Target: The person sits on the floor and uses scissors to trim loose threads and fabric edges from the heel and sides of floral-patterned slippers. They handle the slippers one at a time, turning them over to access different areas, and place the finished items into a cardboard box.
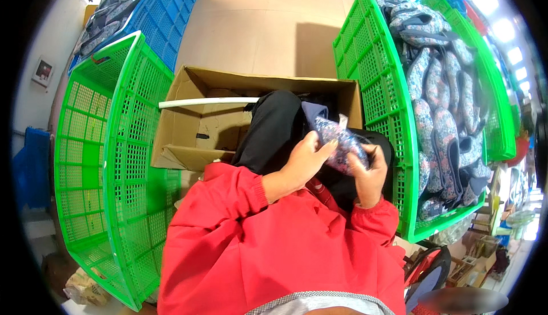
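A floral fabric slipper (pixel 341 143), navy, pink and white with a dark blue lining, is held over my lap. A small white tag (pixel 343 121) sticks up from its far edge. My left hand (pixel 307 158) is closed on its left side, thumb laid on top. On its right side my right hand (pixel 368 172) also grips it, thumb pressed into the floral cloth. The undersides of the slipper and most fingertips are hidden.
A cardboard box (pixel 165 149) stands beyond my knees with a white tube (pixel 208 102) across it. At right, a green crate (pixel 374 81) is heaped with similar floral slippers (pixel 436 81). At left stand a green crate (pixel 137 121) and a blue crate (pixel 162 18), with grey pieces (pixel 111 21) beyond.
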A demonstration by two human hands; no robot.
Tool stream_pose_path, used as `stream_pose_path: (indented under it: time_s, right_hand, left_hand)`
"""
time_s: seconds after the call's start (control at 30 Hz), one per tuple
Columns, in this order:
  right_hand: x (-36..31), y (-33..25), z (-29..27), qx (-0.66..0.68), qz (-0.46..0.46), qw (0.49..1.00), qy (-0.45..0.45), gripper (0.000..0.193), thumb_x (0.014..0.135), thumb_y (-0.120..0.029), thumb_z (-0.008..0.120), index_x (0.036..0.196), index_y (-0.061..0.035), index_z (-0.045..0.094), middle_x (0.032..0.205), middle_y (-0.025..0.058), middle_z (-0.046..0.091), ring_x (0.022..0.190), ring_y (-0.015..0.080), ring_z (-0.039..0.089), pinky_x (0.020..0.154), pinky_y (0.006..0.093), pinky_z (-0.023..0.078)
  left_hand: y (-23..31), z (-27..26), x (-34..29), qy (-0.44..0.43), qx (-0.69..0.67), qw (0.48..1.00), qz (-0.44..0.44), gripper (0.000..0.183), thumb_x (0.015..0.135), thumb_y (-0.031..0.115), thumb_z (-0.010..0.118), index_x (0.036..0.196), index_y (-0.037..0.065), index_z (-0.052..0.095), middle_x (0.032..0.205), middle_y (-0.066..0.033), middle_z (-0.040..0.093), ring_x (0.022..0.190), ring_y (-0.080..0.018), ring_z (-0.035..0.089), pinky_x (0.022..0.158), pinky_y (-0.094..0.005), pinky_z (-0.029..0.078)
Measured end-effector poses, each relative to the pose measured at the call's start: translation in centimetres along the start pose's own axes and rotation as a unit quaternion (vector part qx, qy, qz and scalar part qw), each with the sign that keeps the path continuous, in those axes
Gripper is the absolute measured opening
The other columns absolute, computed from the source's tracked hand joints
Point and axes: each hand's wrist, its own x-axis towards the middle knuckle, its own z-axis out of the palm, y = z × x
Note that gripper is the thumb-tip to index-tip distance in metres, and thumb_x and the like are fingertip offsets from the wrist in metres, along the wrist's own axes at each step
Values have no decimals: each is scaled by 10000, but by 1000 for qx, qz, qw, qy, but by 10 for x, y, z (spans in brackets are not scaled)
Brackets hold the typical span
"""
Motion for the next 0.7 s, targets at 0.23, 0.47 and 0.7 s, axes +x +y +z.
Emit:
stream_pose_path:
  time_s: [0.23,0.47,0.7]
  right_hand:
    - [-27,-1,57,17,25,988,-149,270,752,-3,787,995,10,670,896,84,692,790,131,648,732,262,514]
    - [-8,-7,93,-77,4,972,-223,208,818,-163,760,905,-13,645,746,138,656,653,211,649,610,304,490]
    - [-1,11,127,-67,1,978,-198,255,835,-227,744,868,-12,612,701,175,615,618,317,613,568,364,459]
  left_hand:
    - [21,-62,-48,66,-166,980,-85,301,917,212,712,1023,-2,530,954,-64,593,866,-111,575,764,-277,496]
    - [29,-95,-36,130,-134,979,-76,269,866,85,742,1007,25,521,912,-43,590,831,-112,573,755,-280,490]
    - [11,-113,-17,210,21,977,42,181,846,26,699,907,12,529,831,-71,581,743,-162,578,682,-305,487]
